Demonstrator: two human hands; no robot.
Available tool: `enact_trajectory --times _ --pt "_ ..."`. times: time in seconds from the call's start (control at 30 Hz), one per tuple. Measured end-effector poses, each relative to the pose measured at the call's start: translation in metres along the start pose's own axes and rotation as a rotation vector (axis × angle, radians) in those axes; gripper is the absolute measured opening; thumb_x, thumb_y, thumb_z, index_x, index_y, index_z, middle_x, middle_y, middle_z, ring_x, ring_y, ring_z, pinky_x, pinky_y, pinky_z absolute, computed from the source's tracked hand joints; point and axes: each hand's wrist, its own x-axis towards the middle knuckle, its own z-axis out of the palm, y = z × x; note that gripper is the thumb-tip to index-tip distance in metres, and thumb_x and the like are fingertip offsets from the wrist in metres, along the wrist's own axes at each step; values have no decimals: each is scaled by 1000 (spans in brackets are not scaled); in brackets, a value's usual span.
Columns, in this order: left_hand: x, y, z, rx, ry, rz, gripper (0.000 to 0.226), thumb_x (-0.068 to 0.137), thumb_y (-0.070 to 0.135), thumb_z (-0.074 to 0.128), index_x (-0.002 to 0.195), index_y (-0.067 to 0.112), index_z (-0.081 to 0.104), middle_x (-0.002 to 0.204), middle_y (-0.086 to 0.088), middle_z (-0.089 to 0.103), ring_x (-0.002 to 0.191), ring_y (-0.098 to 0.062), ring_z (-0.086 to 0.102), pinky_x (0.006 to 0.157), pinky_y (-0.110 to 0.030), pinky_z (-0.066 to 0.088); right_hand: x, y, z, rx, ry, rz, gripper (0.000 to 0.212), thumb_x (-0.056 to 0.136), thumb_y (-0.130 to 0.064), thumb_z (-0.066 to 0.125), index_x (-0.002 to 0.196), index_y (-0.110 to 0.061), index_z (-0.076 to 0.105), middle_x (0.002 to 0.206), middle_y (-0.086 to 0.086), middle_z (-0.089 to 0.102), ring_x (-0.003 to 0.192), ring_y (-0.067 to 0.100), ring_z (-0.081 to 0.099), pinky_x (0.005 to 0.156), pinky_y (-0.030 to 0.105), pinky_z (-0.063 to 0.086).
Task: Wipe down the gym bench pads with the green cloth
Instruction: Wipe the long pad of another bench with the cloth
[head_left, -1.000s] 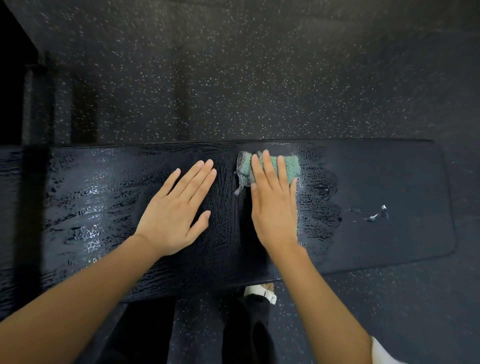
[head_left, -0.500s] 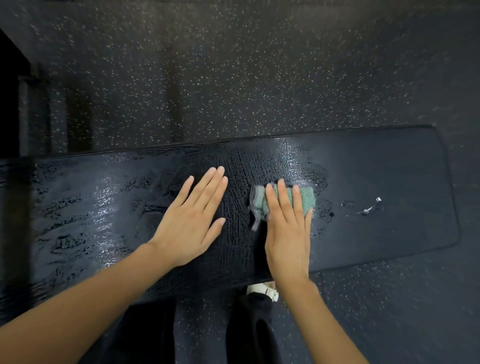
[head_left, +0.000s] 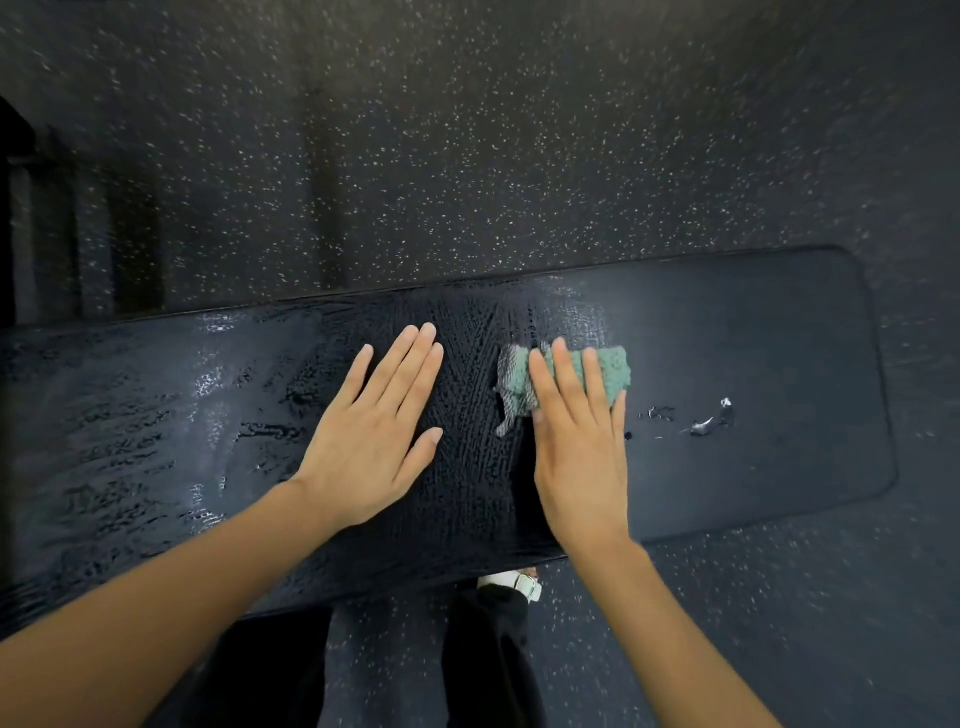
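A long black bench pad runs across the view, its left and middle parts streaked wet. The folded green cloth lies on the pad right of centre. My right hand presses flat on it with straight fingers, covering its near part. To the left of the cloth, my left hand rests flat on the wet pad with fingers straight. A few white droplets sit on the dry right part of the pad.
Dark speckled rubber floor surrounds the bench. My dark trouser legs and a white shoe show below the pad's near edge. A dark upright structure stands at the far left.
My right hand slid the cloth from the pad's far edge toward me and slightly right. The left hand stayed flat on the pad. The camera shifted a little.
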Motion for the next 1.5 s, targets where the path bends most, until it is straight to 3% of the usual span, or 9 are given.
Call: enact_trajectory --times 0.1,0.23,0.5,0.67,0.87,1.1,1.27,1.5 --pt "8 6 0 0 -1 -9 67 103 41 21 157 2 12 166 -12 7 154 -26 5 122 -50 14 -30 10 0 7 -1 -25 68 95 -1 51 153 -26 26 162 -7 20 151 20 8 119 51 11" --pt "26 18 -3 -9 12 -14 67 103 41 21 157 2 13 166 -13 8 154 -26 6 122 -49 13 -39 17 0 2 -2 -56 62 93 -10 36 152 -28 25 161 -8 22 151 20 11 120 46 8" --pt "38 25 -1 -3 22 -32 67 103 41 21 157 2 12 166 -12 7 154 -25 5 124 -48 10 41 7 -5 77 32 -22 63 95 1 44 152 -23 30 162 -5 21 151 20 5 119 48 -1" --pt "38 26 -2 3 15 -39 67 103 41 18 157 3 11 167 -11 6 154 -24 5 123 -48 12 87 -13 -10 118 43 5 56 100 -5 42 152 -22 30 162 -4 19 152 22 2 117 47 -8" --pt "38 25 -2 -2 -5 -44 67 102 41 20 158 5 10 167 -10 5 154 -23 4 124 -47 10 82 15 -22 1 -9 -55 60 101 -7 40 154 -27 23 163 -10 14 151 16 2 119 42 -3" --pt "39 27 -3 -14 -3 -54 68 101 40 23 157 4 13 167 -11 7 154 -24 7 123 -46 10 92 87 -58 -23 4 155 62 101 0 34 154 -29 21 163 -10 12 151 16 0 122 47 2" --pt "40 27 -5 -13 -3 -54 68 101 39 23 157 3 14 166 -11 9 154 -25 9 123 -47 11 100 69 -45 73 120 287 55 104 -6 31 154 -26 24 163 -6 13 152 21 -1 119 52 -3" --pt "39 27 -5 6 -6 -63 68 100 39 25 157 3 16 166 -11 10 154 -25 10 123 -47 11 91 0 -18 88 27 -32 60 96 -9 33 154 -23 26 163 -4 16 151 25 2 116 48 -11"
